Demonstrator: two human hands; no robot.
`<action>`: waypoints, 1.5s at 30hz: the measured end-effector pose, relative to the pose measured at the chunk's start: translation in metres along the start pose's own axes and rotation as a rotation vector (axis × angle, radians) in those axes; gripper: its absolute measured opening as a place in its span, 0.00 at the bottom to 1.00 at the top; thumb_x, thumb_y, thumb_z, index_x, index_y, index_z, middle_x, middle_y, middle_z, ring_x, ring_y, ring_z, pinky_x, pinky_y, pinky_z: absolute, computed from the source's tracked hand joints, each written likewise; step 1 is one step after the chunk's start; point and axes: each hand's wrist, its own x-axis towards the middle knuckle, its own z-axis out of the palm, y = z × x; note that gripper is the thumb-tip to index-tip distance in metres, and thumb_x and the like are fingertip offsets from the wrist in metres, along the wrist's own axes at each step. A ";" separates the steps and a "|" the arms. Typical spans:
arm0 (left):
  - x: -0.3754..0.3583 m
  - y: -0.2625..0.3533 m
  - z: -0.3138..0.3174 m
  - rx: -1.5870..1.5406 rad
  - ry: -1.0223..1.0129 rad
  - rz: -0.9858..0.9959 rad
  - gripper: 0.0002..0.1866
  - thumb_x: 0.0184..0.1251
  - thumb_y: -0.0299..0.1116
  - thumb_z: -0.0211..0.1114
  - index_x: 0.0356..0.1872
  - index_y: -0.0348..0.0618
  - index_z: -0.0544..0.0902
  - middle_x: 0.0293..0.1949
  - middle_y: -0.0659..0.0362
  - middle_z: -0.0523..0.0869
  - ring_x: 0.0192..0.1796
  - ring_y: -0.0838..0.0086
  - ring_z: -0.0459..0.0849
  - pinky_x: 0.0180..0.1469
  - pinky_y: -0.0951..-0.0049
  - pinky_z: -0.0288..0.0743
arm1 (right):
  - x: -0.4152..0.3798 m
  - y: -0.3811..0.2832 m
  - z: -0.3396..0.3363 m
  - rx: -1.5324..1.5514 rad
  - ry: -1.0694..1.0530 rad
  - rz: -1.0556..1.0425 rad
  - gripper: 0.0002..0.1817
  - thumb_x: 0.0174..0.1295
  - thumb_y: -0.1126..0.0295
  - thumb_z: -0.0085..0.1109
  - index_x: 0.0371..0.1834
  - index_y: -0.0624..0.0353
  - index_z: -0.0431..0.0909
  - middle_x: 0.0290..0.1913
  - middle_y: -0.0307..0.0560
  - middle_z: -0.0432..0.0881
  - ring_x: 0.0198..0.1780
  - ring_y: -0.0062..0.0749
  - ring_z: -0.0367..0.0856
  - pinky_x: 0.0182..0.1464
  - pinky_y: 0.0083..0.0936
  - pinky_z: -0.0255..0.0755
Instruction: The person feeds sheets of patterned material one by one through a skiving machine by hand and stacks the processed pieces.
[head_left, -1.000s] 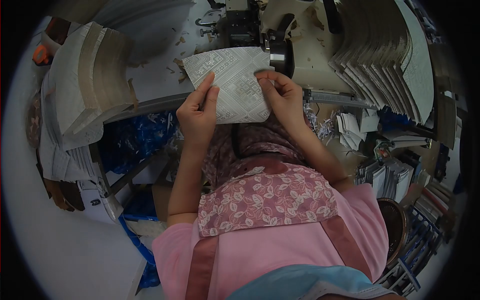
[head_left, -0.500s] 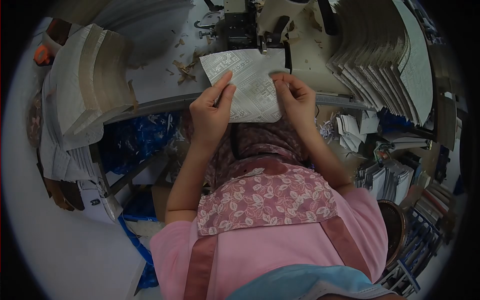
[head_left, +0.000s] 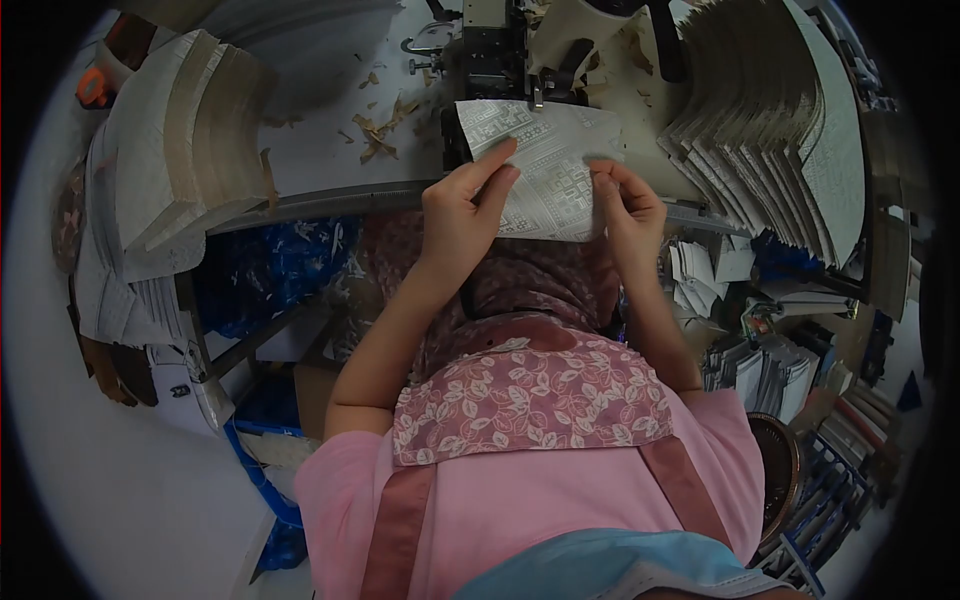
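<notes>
- The patterned sheet [head_left: 548, 190] lies between the two hands, its far edge at the sewing machine [head_left: 490, 65] and its near edge over the lap.
- The right hand [head_left: 632, 208] pinches the sheet's right side between thumb and fingers.
- The left hand [head_left: 466, 212] rests thumb and forefinger on its left side; whether it grips, I can't tell, the other fingers being hidden.
- On the surface [head_left: 325, 110], brown scraps [head_left: 378, 138] lie between the machine and the left stack [head_left: 185, 140].
- Another stack [head_left: 775, 120] stands right.
</notes>
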 end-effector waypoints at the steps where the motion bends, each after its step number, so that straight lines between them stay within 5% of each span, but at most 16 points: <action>1: 0.000 -0.001 0.002 0.003 -0.010 0.006 0.15 0.65 0.26 0.65 0.52 0.37 0.83 0.45 0.52 0.87 0.46 0.80 0.83 0.49 0.80 0.75 | 0.000 0.000 -0.003 -0.005 0.008 -0.012 0.10 0.67 0.74 0.57 0.48 0.65 0.81 0.36 0.31 0.81 0.35 0.09 0.72 0.37 0.08 0.65; 14: 0.006 0.004 0.046 -0.064 -0.121 0.080 0.14 0.64 0.27 0.66 0.51 0.40 0.83 0.39 0.52 0.88 0.34 0.82 0.83 0.38 0.81 0.76 | -0.025 0.004 -0.051 -0.108 0.171 -0.061 0.11 0.67 0.72 0.57 0.48 0.65 0.81 0.42 0.36 0.83 0.42 0.13 0.76 0.47 0.12 0.68; 17: 0.000 0.015 0.050 -0.069 -0.199 0.131 0.15 0.60 0.23 0.66 0.50 0.40 0.84 0.44 0.51 0.87 0.37 0.75 0.84 0.38 0.78 0.76 | -0.032 0.009 -0.063 -0.034 0.179 -0.055 0.11 0.68 0.72 0.56 0.49 0.65 0.80 0.43 0.36 0.82 0.43 0.14 0.75 0.48 0.12 0.67; 20: -0.008 0.041 0.035 0.278 -0.315 0.591 0.19 0.53 0.20 0.65 0.49 0.40 0.84 0.52 0.53 0.84 0.43 0.67 0.81 0.41 0.73 0.77 | -0.039 0.007 -0.062 0.101 0.115 0.008 0.13 0.68 0.74 0.54 0.55 0.63 0.74 0.46 0.38 0.81 0.47 0.18 0.76 0.52 0.16 0.68; 21: -0.013 0.049 0.032 0.321 -0.350 0.697 0.16 0.47 0.20 0.64 0.42 0.37 0.85 0.58 0.58 0.80 0.46 0.63 0.78 0.43 0.71 0.76 | -0.038 0.010 -0.059 0.184 0.086 0.014 0.15 0.68 0.75 0.54 0.57 0.62 0.73 0.47 0.39 0.80 0.48 0.19 0.76 0.52 0.18 0.68; 25: -0.031 0.071 0.021 0.345 -0.375 0.911 0.05 0.45 0.22 0.67 0.26 0.34 0.82 0.58 0.62 0.81 0.45 0.68 0.78 0.42 0.74 0.76 | -0.032 0.017 -0.067 0.346 -0.147 0.035 0.17 0.62 0.80 0.55 0.55 0.60 0.72 0.49 0.44 0.80 0.50 0.28 0.78 0.54 0.23 0.72; 28: -0.037 0.077 0.009 0.343 -0.345 0.999 0.05 0.50 0.26 0.65 0.29 0.37 0.84 0.60 0.63 0.79 0.47 0.71 0.76 0.41 0.75 0.75 | -0.036 0.004 -0.058 0.304 -0.062 -0.022 0.16 0.60 0.82 0.57 0.52 0.61 0.73 0.49 0.45 0.80 0.48 0.30 0.79 0.51 0.24 0.74; 31: -0.045 0.094 -0.008 0.123 -0.304 0.935 0.09 0.45 0.22 0.67 0.30 0.34 0.83 0.58 0.60 0.81 0.47 0.69 0.77 0.45 0.74 0.76 | -0.059 -0.020 -0.052 0.063 0.088 -0.438 0.14 0.60 0.84 0.58 0.48 0.61 0.72 0.45 0.43 0.80 0.44 0.26 0.79 0.47 0.21 0.74; 34: -0.052 0.097 -0.023 0.042 -0.131 0.950 0.07 0.54 0.20 0.66 0.36 0.33 0.84 0.62 0.43 0.73 0.48 0.62 0.78 0.46 0.71 0.77 | -0.069 -0.097 -0.076 -0.056 0.184 -0.935 0.14 0.60 0.86 0.57 0.46 0.60 0.72 0.42 0.40 0.78 0.41 0.19 0.77 0.45 0.17 0.72; 35: -0.054 0.094 -0.024 -0.104 -0.082 0.872 0.10 0.62 0.21 0.62 0.45 0.34 0.82 0.64 0.41 0.67 0.49 0.62 0.78 0.45 0.70 0.77 | -0.066 -0.121 -0.097 -0.083 0.286 -0.984 0.13 0.62 0.84 0.55 0.48 0.60 0.70 0.45 0.47 0.79 0.45 0.26 0.78 0.49 0.22 0.72; 38: -0.045 0.081 -0.034 -0.130 0.052 0.808 0.19 0.70 0.25 0.55 0.61 0.38 0.71 0.67 0.44 0.64 0.51 0.66 0.77 0.43 0.74 0.76 | -0.043 -0.223 -0.122 -0.062 0.443 -0.907 0.18 0.64 0.81 0.55 0.57 0.62 0.72 0.47 0.39 0.79 0.44 0.19 0.76 0.47 0.15 0.70; 42: -0.040 0.078 -0.029 -0.170 0.063 0.554 0.18 0.72 0.28 0.53 0.61 0.39 0.71 0.65 0.50 0.67 0.50 0.69 0.78 0.45 0.73 0.76 | 0.032 -0.295 -0.172 -0.275 0.394 -0.705 0.19 0.63 0.78 0.56 0.58 0.55 0.76 0.45 0.41 0.81 0.45 0.21 0.77 0.47 0.17 0.73; 45: -0.028 0.088 -0.019 -0.130 -0.015 0.477 0.18 0.71 0.26 0.54 0.61 0.39 0.72 0.65 0.51 0.68 0.50 0.69 0.78 0.46 0.72 0.75 | 0.126 -0.280 -0.222 -0.396 0.150 -0.462 0.20 0.61 0.77 0.57 0.57 0.53 0.77 0.51 0.43 0.80 0.47 0.24 0.78 0.48 0.19 0.73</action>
